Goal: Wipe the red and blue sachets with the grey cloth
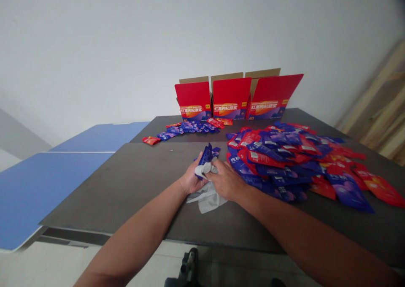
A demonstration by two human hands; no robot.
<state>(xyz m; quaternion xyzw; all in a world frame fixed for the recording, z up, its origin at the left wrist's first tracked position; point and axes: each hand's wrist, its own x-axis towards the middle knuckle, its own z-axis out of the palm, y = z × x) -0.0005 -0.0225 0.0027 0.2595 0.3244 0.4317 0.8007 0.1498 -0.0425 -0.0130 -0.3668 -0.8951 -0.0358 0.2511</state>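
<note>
My left hand (191, 178) grips a blue pouch (207, 154) that stands up out of my fingers over the grey table. Closed on a light grey cloth (209, 198), my right hand (226, 179) presses part of it against the pouch, and the rest hangs down to the tabletop. Another blue pouch (216, 151) shows partly behind my hands. Just right of my right hand rises a big heap of red and blue pouches (275, 152). Farther back on the left lies a smaller row of blue and red pouches (190, 127).
Three open red cartons (230, 105) with raised flaps stand at the table's back, near the wall. The grey table (126, 194) has its front edge close to me. A blue table-tennis table (72, 173) adjoins on the left. Wooden boards (379, 114) lean at the right.
</note>
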